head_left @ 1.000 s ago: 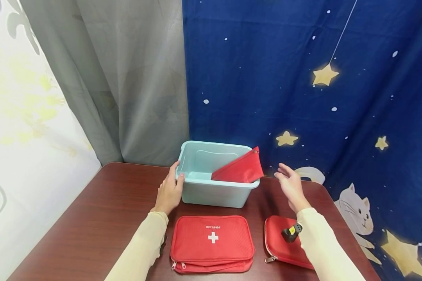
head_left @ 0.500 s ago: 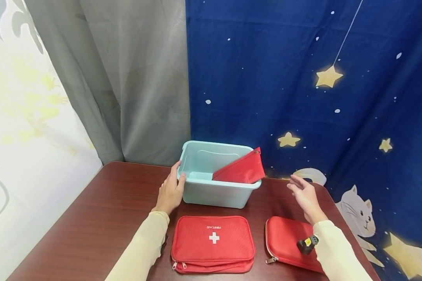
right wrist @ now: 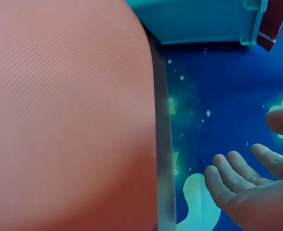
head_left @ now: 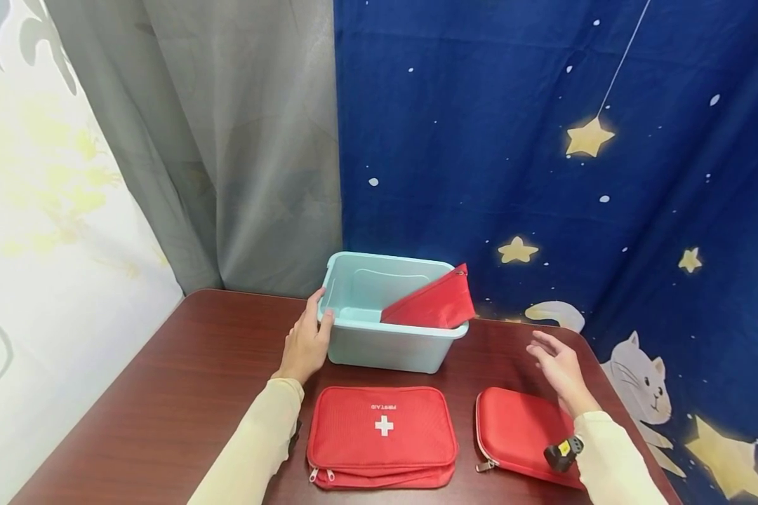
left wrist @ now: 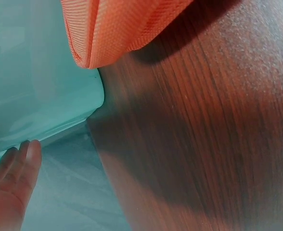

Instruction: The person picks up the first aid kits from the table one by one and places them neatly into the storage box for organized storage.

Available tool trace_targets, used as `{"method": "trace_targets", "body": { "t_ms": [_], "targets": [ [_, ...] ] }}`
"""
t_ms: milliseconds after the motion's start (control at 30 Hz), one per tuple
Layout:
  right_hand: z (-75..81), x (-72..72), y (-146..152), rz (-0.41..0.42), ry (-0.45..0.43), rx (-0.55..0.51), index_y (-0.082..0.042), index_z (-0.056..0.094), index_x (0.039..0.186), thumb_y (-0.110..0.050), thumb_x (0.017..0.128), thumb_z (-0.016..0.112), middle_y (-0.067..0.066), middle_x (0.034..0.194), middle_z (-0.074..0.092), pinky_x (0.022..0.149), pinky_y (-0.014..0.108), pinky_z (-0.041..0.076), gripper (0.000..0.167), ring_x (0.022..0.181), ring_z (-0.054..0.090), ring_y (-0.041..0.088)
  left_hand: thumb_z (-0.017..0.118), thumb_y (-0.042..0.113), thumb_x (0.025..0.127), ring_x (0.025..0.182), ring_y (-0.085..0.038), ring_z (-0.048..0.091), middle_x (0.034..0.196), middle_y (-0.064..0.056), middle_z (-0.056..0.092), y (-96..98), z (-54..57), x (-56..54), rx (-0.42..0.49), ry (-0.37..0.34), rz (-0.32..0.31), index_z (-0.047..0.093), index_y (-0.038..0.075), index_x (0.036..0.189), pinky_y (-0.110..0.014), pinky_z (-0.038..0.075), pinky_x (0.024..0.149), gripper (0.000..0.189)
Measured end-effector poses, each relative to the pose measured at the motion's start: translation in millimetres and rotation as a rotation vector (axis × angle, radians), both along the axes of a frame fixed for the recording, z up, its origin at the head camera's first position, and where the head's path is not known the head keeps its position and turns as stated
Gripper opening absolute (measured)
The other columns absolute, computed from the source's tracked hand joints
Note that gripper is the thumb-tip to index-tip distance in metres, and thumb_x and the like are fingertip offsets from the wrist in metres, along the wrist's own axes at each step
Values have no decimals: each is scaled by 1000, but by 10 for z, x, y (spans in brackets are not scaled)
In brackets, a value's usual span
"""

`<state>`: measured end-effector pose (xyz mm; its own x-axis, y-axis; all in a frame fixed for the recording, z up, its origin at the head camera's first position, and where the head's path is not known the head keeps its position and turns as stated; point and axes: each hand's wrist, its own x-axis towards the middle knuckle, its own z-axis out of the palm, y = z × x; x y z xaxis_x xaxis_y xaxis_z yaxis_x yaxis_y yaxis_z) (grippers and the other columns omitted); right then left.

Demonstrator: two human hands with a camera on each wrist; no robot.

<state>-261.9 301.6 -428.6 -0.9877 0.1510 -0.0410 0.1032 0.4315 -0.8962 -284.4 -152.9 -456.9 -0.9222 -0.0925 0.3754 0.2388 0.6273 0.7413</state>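
Note:
A light blue plastic bin (head_left: 385, 348) stands at the back of the table, with a red zippered pouch (head_left: 432, 301) leaning inside and its top corner above the rim. My left hand (head_left: 304, 345) touches the bin's front left corner, its fingers straight along the side in the left wrist view. In front of the bin lies a red first aid bag (head_left: 382, 442) with a white cross. At right, my right hand (head_left: 562, 372) hovers beyond a red hard zip case (head_left: 518, 428), fingers loose and holding nothing. The right sleeve and wrist camera cover part of the case.
The brown wooden table (head_left: 164, 393) has its back edge against a grey curtain (head_left: 271, 154) and a blue starry curtain (head_left: 467, 154). A white patterned cloth (head_left: 57, 245) hangs at left.
My right hand has moved right and nearer to me, away from the bin to beside the red hard case. The left hand stays at the bin's corner.

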Motion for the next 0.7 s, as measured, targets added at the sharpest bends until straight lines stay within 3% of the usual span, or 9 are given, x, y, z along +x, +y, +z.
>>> {"method": "trace_targets", "body": {
  "t_ms": [400,633,700],
  "targets": [
    [-134,110,255,4,-49,51,2,38,149,-27,103,51,28,146,45,85,20,50,56,89,49,-18,37,45,105,127,-34,54,150,-10,47,7,-1,-3,-1,-12,4,29,31,155,-61,43,96,53],
    [-186,181,366,-13,-97,70,1,38,149,-30,103,51,25,144,49,90,27,51,57,100,56,-3,37,45,105,128,-34,53,151,-9,46,1,-7,-1,11,-12,-2,28,31,155,-62,41,98,53],
    [-196,200,396,-7,-104,74,1,38,149,-30,103,52,25,142,51,90,28,51,57,98,57,-4,37,46,105,128,-34,53,151,-9,46,2,-8,-1,9,-10,0,29,30,155,-62,42,97,54]
  ]
}}
